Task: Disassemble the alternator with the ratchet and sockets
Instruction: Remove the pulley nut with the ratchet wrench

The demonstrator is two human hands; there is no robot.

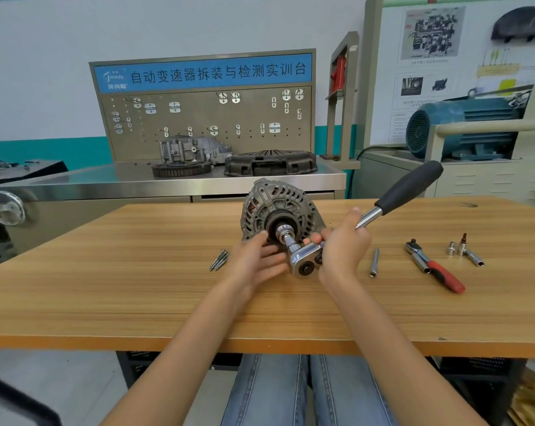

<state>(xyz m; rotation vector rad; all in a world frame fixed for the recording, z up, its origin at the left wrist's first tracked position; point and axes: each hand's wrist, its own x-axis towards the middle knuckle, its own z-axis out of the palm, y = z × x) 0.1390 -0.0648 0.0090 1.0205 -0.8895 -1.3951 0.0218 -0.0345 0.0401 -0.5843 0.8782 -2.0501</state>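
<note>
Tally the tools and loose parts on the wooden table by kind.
Alternator: 1
Ratchets: 2, black-handled in the right hand, red-handled lying
Small sockets: 2
Extension bars: 2
Long bolts: about 4, bunched
Total: about 11

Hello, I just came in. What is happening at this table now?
A person is taking apart an alternator that stands on a wooden table. The right hand grips a big ratchet near its head; its socket sits on the nut at the alternator's centre. The left hand, fingers straight, touches the alternator's front beside the socket. Some long bolts lie to the left. A smaller ratchet with a red handle and loose sockets lie to the right.
</note>
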